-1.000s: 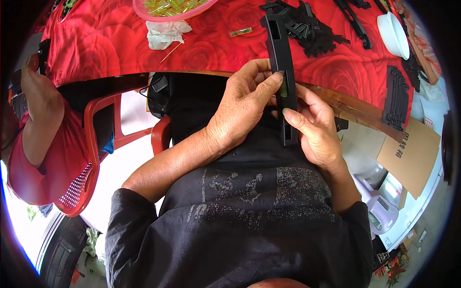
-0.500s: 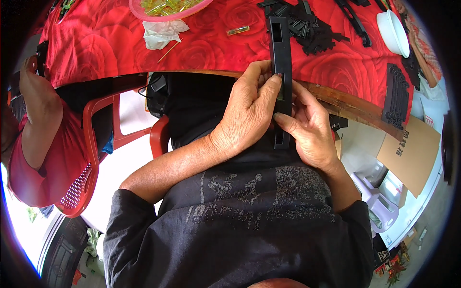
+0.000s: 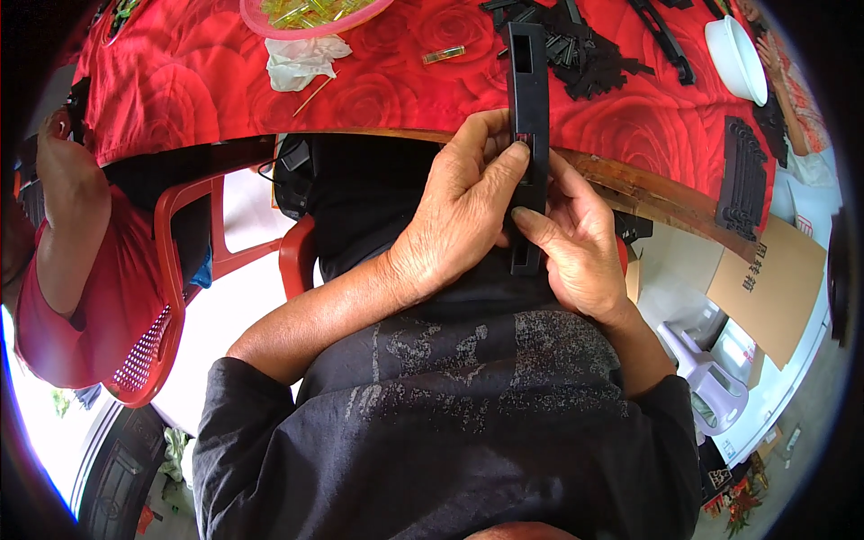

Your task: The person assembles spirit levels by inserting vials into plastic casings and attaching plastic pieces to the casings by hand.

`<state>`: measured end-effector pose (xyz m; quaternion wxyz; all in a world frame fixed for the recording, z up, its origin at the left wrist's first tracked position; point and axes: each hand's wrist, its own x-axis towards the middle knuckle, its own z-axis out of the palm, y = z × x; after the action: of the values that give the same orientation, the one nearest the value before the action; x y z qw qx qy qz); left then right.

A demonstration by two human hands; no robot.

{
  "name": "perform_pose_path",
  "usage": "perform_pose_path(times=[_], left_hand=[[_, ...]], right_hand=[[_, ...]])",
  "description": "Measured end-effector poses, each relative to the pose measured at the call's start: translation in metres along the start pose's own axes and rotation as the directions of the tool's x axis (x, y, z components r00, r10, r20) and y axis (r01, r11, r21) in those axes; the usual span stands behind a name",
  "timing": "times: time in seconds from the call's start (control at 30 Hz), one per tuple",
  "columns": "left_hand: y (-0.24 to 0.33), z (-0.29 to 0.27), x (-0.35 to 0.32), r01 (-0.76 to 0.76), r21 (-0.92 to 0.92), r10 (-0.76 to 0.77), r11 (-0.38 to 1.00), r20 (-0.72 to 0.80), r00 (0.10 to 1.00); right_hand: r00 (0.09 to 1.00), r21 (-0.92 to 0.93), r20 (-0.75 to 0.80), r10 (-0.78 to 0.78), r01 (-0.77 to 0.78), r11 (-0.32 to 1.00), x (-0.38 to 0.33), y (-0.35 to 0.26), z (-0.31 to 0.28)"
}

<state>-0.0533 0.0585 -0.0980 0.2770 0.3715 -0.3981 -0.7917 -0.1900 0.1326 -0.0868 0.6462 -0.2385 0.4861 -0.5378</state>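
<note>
A long black spirit level frame [image 3: 533, 94] with rectangular cut-out windows stands nearly upright in the picture, held in front of the table edge. My left hand [image 3: 463, 202] grips it from the left, its thumb pressing at the middle window, where a small reddish spot shows. Lower down on the right side, my right hand [image 3: 576, 238] holds the same frame between thumb and fingers. Some fingertips are hidden behind it. On the red rose-patterned cloth [image 3: 378, 99] lies one yellow-green vial [image 3: 444, 55], left of the frame's upper end.
A pink basket [image 3: 315, 32] of yellow-green vials, crumpled white tissue [image 3: 304, 61] and thin stick [image 3: 312, 97] lie left. Small black parts [image 3: 585, 56], a white bowl [image 3: 736, 63] and black strips [image 3: 742, 180] are right. One person [image 3: 76, 243] sits left; another's arm [image 3: 785, 99] shows far right.
The frame has shifted very slightly, its lower end a little up and left. Both hands keep their grip, and the reddish spot by my left thumb shows more plainly.
</note>
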Motion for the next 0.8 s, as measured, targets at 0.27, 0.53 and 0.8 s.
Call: perform_pose_path(times=[0.27,0.53,0.8], left_hand=[[-0.002,-0.009,0.008,0.074,-0.180,-0.064,0.981,0.060,0.996],[-0.009,-0.019,0.014,0.092,-0.246,-0.056,0.965,0.149,0.987],[-0.014,-0.021,0.015,0.076,-0.297,-0.032,0.952,0.150,0.988]], right_hand=[[0.998,0.003,-0.014,0.064,-0.064,0.998,-0.001,-0.002,-0.003],[0.997,-0.004,-0.013,0.079,-0.079,0.997,-0.001,-0.003,-0.001],[0.996,0.025,0.002,0.089,-0.089,0.996,-0.002,-0.003,-0.004]])
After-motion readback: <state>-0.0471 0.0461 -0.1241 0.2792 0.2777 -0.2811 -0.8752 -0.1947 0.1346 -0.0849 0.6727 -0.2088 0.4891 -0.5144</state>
